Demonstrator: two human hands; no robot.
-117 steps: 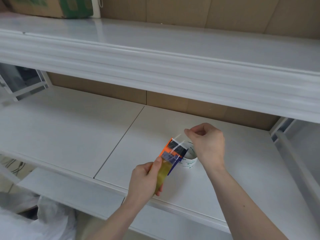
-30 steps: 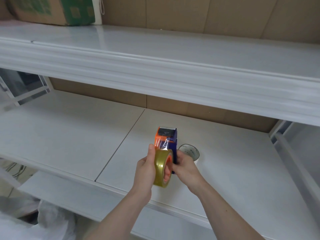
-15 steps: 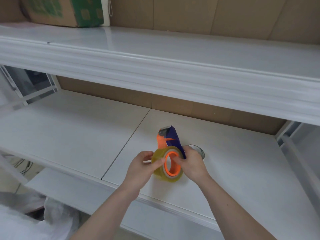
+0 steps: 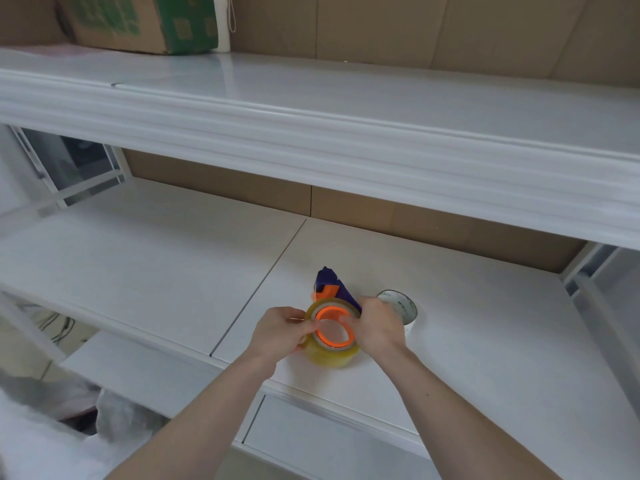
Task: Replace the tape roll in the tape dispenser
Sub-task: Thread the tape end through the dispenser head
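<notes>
Head view shows the left hand (image 4: 282,329) with its fingers closed on the left rim of the yellowish tape roll (image 4: 331,353), which already sits around the orange hub of the tape dispenser (image 4: 333,291) held low over the shelf (image 4: 485,323). To the right, the right hand (image 4: 375,325) grips the dispenser and roll. Just beyond it the spent white core (image 4: 398,304) lies aside, so the swap looks nearly done, with seating and threading perhaps left.

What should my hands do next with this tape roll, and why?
Probably press the yellow tape roll down evenly. It already sits around the dispenser's orange hub, and the left hand and right hand grip it from both sides over the shelf, so finishing the seating seems next.
</notes>
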